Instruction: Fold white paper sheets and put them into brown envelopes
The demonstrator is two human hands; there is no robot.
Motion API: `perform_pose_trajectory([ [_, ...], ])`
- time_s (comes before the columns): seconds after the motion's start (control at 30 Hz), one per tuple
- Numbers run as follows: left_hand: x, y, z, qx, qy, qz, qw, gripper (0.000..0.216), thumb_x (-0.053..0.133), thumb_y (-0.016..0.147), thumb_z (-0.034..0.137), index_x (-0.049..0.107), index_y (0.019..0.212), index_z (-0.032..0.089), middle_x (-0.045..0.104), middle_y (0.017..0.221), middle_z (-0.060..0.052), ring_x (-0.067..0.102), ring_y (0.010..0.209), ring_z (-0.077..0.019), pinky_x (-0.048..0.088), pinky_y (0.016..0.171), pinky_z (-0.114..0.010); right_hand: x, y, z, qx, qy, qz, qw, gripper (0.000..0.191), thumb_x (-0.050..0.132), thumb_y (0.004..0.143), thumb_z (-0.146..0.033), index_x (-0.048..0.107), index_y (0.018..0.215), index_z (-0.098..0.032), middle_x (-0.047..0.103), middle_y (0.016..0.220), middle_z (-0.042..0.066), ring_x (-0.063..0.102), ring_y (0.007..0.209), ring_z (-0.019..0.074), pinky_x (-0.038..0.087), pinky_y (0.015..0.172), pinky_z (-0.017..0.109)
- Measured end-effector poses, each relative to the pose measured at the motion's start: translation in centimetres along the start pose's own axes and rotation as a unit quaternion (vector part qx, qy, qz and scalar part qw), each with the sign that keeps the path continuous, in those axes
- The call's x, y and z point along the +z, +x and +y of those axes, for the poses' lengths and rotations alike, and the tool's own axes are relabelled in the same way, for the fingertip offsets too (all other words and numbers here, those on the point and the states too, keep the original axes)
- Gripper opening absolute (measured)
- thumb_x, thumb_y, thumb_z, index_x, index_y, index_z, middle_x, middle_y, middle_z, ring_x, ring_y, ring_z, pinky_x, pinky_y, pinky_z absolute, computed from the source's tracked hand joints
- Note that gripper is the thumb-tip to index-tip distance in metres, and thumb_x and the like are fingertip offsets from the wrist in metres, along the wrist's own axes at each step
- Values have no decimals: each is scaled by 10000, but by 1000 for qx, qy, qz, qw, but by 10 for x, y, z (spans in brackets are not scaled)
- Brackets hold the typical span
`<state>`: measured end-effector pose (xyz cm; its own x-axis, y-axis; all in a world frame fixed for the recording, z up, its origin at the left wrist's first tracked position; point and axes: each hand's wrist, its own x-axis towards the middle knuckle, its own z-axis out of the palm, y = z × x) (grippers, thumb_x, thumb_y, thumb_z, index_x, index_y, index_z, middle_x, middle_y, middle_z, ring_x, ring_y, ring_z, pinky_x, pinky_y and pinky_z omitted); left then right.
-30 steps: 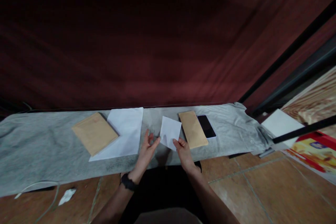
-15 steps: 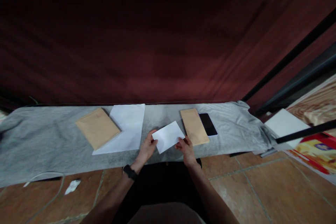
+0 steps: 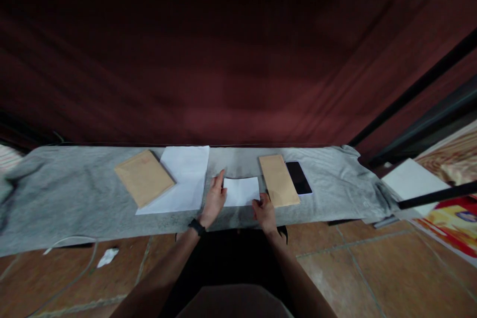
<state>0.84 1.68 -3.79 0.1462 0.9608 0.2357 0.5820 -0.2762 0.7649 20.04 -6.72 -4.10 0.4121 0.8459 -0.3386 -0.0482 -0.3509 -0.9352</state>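
A small folded sheet of white paper (image 3: 241, 192) lies nearly square to me on the grey cloth, a faint crease down its middle. My left hand (image 3: 215, 198), a dark band on its wrist, is at the paper's left edge with fingers stretched forward and apart. At the lower right corner my right hand (image 3: 264, 211) has its fingers curled, thumb and forefinger closed on the paper. Just beyond that hand is a brown envelope (image 3: 279, 180), with a phone (image 3: 298, 178) lying beside it.
Larger white sheets (image 3: 186, 179) lie to the left, partly under a brown envelope (image 3: 144, 178). Grey cloth (image 3: 82, 184) covers the narrow bench against a dark red wall. A cable (image 3: 95, 253) and a crumpled tissue (image 3: 108, 257) are on the tiled floor. A black bar (image 3: 436, 195) crosses at right.
The folded paper has come down from a tilted, held position to lie straight on the cloth. My left hand's fingers have loosened from a pinch and stretched out along its edge.
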Motion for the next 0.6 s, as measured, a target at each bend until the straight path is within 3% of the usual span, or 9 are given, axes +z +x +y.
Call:
perform_pose_trajectory([
  [0.07,2,-3,1,15,15,-3,1000,740,458,837,26,361,1542,232,532,1296,-109,584,1185,-227,481,1068,-401,-3,-2,-2,-50,-87,15,995,286,616,811,-279,598,1091,-222,673,691,-36,636,545,159,484,512,244],
  [0.13,2,-6,2,23,24,-5,999,753,434,837,10,349,1548,245,506,1329,-107,556,1246,-230,458,1102,-408,-4,-5,-4,-112,-208,34,971,330,560,867,-252,581,1191,-199,718,785,8,692,663,186,507,598,260],
  [0.33,2,-7,1,14,43,-16,999,730,434,862,27,343,1551,253,497,1352,-115,581,1224,-235,479,1087,-413,-2,-22,-7,-212,-471,83,852,365,453,992,-248,537,1340,-179,767,924,78,733,748,210,486,636,259],
  [0.47,3,-8,3,23,55,-17,998,712,421,880,33,333,1553,248,494,1363,-123,592,1210,-239,494,1068,-423,0,-25,-12,-300,-516,85,798,318,421,1016,-224,618,1263,-194,760,1023,93,726,811,200,501,687,261],
  [0.6,2,-11,7,30,86,-32,995,711,392,890,24,314,1560,251,475,1417,-124,611,1201,-226,510,1043,-386,8,-19,-7,-398,-510,29,762,360,401,1022,-214,635,1294,-189,722,1185,112,678,1064,222,506,937,331],
])
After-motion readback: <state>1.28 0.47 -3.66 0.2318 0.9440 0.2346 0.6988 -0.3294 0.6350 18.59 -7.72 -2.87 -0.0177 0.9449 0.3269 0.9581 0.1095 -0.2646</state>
